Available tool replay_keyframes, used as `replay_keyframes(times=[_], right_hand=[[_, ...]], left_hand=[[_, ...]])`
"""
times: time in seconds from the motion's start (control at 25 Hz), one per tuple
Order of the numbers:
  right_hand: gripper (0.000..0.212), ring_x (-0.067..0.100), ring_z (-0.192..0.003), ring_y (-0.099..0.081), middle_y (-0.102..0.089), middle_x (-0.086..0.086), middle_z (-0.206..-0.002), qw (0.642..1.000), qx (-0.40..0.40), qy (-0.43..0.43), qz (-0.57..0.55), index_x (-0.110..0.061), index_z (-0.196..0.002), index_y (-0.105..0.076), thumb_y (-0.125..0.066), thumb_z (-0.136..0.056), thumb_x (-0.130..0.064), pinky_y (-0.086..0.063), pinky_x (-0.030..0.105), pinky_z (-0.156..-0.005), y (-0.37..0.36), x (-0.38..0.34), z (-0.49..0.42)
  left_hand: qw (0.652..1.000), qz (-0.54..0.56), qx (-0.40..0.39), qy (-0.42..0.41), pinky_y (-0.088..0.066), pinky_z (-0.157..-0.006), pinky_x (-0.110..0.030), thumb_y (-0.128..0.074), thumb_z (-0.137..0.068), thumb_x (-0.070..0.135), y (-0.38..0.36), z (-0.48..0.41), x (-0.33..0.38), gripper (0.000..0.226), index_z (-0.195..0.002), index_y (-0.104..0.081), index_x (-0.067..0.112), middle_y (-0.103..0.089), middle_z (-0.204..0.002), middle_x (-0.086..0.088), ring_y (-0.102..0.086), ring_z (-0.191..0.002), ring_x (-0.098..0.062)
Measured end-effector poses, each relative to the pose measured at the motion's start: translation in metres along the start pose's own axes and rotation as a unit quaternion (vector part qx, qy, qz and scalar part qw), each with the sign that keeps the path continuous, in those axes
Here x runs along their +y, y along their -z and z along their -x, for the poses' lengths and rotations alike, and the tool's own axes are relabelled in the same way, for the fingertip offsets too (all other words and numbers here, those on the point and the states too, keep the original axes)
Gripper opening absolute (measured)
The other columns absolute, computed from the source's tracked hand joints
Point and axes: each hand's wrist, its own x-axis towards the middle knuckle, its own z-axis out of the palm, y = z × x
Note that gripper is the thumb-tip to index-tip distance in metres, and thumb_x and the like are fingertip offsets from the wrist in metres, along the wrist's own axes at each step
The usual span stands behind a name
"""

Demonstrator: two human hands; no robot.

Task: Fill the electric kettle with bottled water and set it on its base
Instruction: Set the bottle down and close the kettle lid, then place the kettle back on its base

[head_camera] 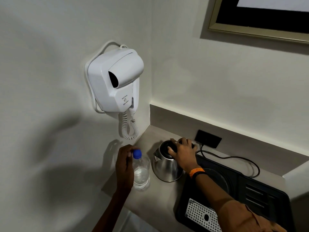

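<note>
A stainless steel electric kettle (165,166) with a black lid stands on the beige counter (155,198), left of its round black base (219,179) on a black tray. My right hand (183,152) lies over the lid and handle, gripping the top. A clear water bottle (141,173) with a blue cap (137,154) stands upright left of the kettle, holding some water. My left hand (124,166) is wrapped around its upper part, fingers near the cap.
The black tray (250,195) has slotted compartments and a perforated metal drip plate (200,216). A black cord (234,159) runs to a dark wall socket (208,138). A white wall-hung hair dryer (115,81) with coiled cord hangs above the counter's left end.
</note>
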Motion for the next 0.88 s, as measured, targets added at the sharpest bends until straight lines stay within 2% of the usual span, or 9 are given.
replay_keyframes(times=[0.08, 0.2, 0.28, 0.36, 0.44, 0.52, 0.64, 0.76, 0.88], right_hand=[[0.056, 0.030, -0.131, -0.043, -0.054, 0.008, -0.136, 1.000, -0.004, 0.004, 0.000, -0.032, -0.150, -0.048, -0.044, -0.099, -0.057, -0.029, 0.057, -0.109, -0.001, 0.001, 0.002], [0.051, 0.027, -0.136, -0.044, -0.058, 0.003, -0.137, 0.997, -0.019, 0.006, -0.075, -0.032, -0.147, -0.050, -0.045, -0.101, -0.053, -0.028, 0.054, -0.113, 0.003, 0.016, -0.001], [0.035, 0.025, -0.131, -0.053, -0.065, 0.004, -0.132, 0.980, -0.019, -0.003, -0.199, -0.023, -0.133, -0.063, -0.056, -0.098, -0.026, -0.035, 0.049, -0.115, 0.017, 0.035, -0.005], [0.040, 0.022, -0.118, -0.061, -0.069, 0.009, -0.120, 0.968, -0.040, -0.009, -0.247, -0.010, -0.121, -0.069, -0.058, -0.085, 0.005, -0.044, 0.043, -0.110, 0.027, 0.059, -0.007], [0.052, 0.026, -0.117, -0.062, -0.068, 0.013, -0.122, 0.979, -0.063, 0.025, -0.195, -0.007, -0.125, -0.065, -0.059, -0.077, 0.013, -0.047, 0.041, -0.108, 0.029, 0.072, -0.005], [0.048, 0.031, -0.113, -0.064, -0.069, 0.013, -0.119, 0.985, -0.047, 0.039, -0.160, -0.012, -0.122, -0.064, -0.061, -0.078, 0.008, -0.050, 0.041, -0.100, 0.019, 0.077, -0.006], [0.034, 0.031, -0.104, -0.066, -0.070, 0.010, -0.110, 0.986, -0.011, 0.020, -0.162, -0.018, -0.113, -0.062, -0.063, -0.084, 0.000, -0.053, 0.041, -0.090, 0.010, 0.082, -0.002], [0.034, 0.028, -0.103, -0.068, -0.070, 0.007, -0.113, 0.983, 0.000, 0.014, -0.185, -0.020, -0.118, -0.060, -0.065, -0.087, -0.007, -0.055, 0.042, -0.090, 0.011, 0.084, 0.010], [0.033, 0.025, -0.101, -0.069, -0.070, 0.005, -0.113, 0.978, 0.020, 0.029, -0.208, -0.019, -0.119, -0.060, -0.067, -0.089, -0.010, -0.056, 0.042, -0.090, 0.019, 0.074, 0.022]], left_hand=[[1.000, 0.002, 0.024, 0.005, -0.050, -0.099, -0.038, -0.038, -0.100, 0.008, -0.001, -0.003, 0.005, 0.034, -0.109, -0.066, 0.025, -0.068, -0.112, -0.006, -0.064, -0.108, -0.021], [0.994, -0.061, 0.074, -0.061, -0.046, -0.109, -0.041, -0.037, -0.100, 0.003, -0.002, -0.001, 0.018, 0.031, -0.112, -0.065, -0.001, -0.061, -0.126, -0.014, -0.058, -0.122, -0.026], [0.986, -0.077, 0.046, -0.139, -0.043, -0.110, -0.030, -0.039, -0.098, 0.003, -0.008, 0.010, 0.035, 0.029, -0.109, -0.066, -0.002, -0.058, -0.129, -0.014, -0.055, -0.127, -0.022], [0.986, -0.037, -0.054, -0.153, -0.041, -0.110, -0.022, -0.046, -0.096, 0.005, -0.027, 0.031, 0.048, 0.027, -0.112, -0.067, -0.001, -0.057, -0.133, -0.005, -0.053, -0.132, -0.010], [0.986, -0.034, -0.140, -0.088, -0.032, -0.119, -0.023, -0.061, -0.092, 0.008, -0.059, 0.056, 0.041, 0.042, -0.134, -0.057, 0.008, -0.043, -0.153, 0.000, -0.035, -0.148, -0.013], [0.987, -0.034, -0.145, 0.063, -0.018, -0.125, -0.027, -0.080, -0.080, 0.018, -0.091, 0.079, 0.022, 0.097, -0.158, -0.023, 0.028, -0.008, -0.170, 0.001, -0.008, -0.158, -0.018], [0.955, -0.015, -0.141, 0.260, -0.009, -0.129, -0.041, -0.094, -0.056, 0.040, -0.122, 0.083, -0.004, 0.148, -0.150, 0.021, 0.046, 0.010, -0.170, -0.002, 0.004, -0.158, -0.019], [0.940, -0.028, -0.141, 0.310, -0.016, -0.128, -0.048, -0.100, -0.051, 0.029, -0.132, 0.067, -0.019, 0.153, -0.160, 0.008, 0.018, -0.010, -0.169, -0.018, -0.012, -0.157, -0.031], [0.953, -0.017, -0.087, 0.291, -0.028, -0.125, -0.046, -0.101, -0.052, 0.019, -0.128, 0.053, -0.019, 0.138, -0.160, -0.015, 0.011, -0.030, -0.163, -0.016, -0.031, -0.151, -0.031]])
